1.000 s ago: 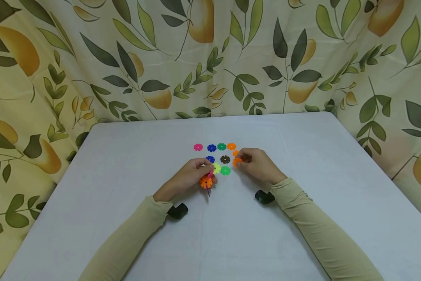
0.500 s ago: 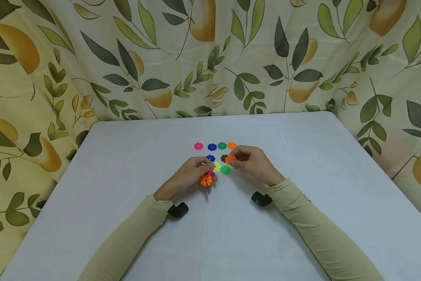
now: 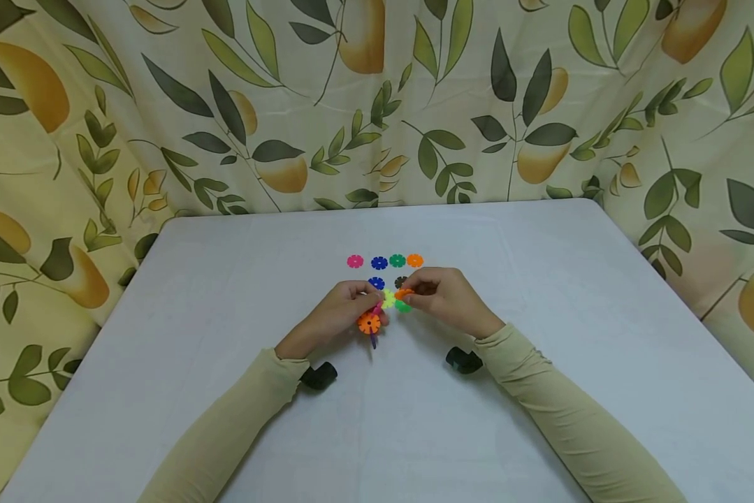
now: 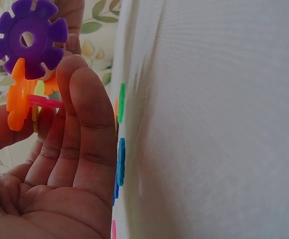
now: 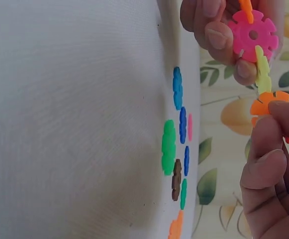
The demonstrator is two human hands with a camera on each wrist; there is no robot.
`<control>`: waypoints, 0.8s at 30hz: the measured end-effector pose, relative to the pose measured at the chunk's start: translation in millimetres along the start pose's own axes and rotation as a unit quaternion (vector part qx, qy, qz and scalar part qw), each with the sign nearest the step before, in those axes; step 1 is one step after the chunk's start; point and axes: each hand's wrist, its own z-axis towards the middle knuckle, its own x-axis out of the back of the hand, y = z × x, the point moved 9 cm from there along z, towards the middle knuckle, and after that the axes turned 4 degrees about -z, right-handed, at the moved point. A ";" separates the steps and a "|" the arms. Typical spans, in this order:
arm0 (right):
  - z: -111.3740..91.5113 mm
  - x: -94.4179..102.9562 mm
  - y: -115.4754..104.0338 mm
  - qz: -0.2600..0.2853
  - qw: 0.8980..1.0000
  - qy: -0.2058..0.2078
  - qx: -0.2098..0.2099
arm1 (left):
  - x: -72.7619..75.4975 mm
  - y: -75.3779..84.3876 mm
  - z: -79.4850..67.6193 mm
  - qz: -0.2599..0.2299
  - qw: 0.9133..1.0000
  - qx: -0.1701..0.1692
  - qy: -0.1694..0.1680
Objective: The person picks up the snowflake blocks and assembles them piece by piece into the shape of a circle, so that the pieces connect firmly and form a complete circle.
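My left hand grips a chain of linked, notched plastic discs. In the left wrist view, a purple disc sits at one end, slotted to an orange disc. A pink disc joins on by the fingers, and a yellow disc sticks out from it toward my right hand. Between thumb and fingertips, my right hand pinches another orange disc; its edge meets the free end of the yellow one in the right wrist view. The left fingers partly cover the chain.
Loose discs lie flat on the white table beyond the hands: a pink disc, blue discs, a dark green disc, an orange disc, a brown disc and a light green disc. A leaf-patterned curtain hangs behind.
My right hand has carried its orange disc leftward and a little nearer to me, up to the yellow disc. The left hand has stayed nearly still with the chain.
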 end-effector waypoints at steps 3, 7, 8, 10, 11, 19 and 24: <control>-0.4 -0.3 0.8 -0.001 1.000 0.000 -0.005 | 0.0 -0.6 0.3 -0.001 1.000 -0.002 -0.001; -0.8 -0.6 0.7 0.002 1.000 -0.002 -0.007 | 0.4 -0.4 -0.1 -0.001 1.000 -0.001 0.001; -1.0 -0.7 0.6 0.005 1.000 -0.003 -0.008 | 0.6 -0.3 -0.3 -0.001 1.000 0.000 0.003; -1.3 -1.1 0.5 0.010 1.000 -0.005 -0.011 | 0.8 -0.2 -0.7 -0.003 1.000 0.003 0.004; -1.3 -1.3 0.6 0.013 1.000 -0.005 -0.012 | 1.0 0.0 -0.9 -0.004 1.000 0.004 0.005; -0.8 -2.0 1.5 0.008 1.000 -0.001 0.003 | 1.2 2.6 -1.4 -0.002 1.000 -0.002 0.007; -0.7 -5.0 0.5 0.001 1.000 -0.001 0.021 | 0.4 1.0 -0.7 -0.002 1.000 -0.003 -0.002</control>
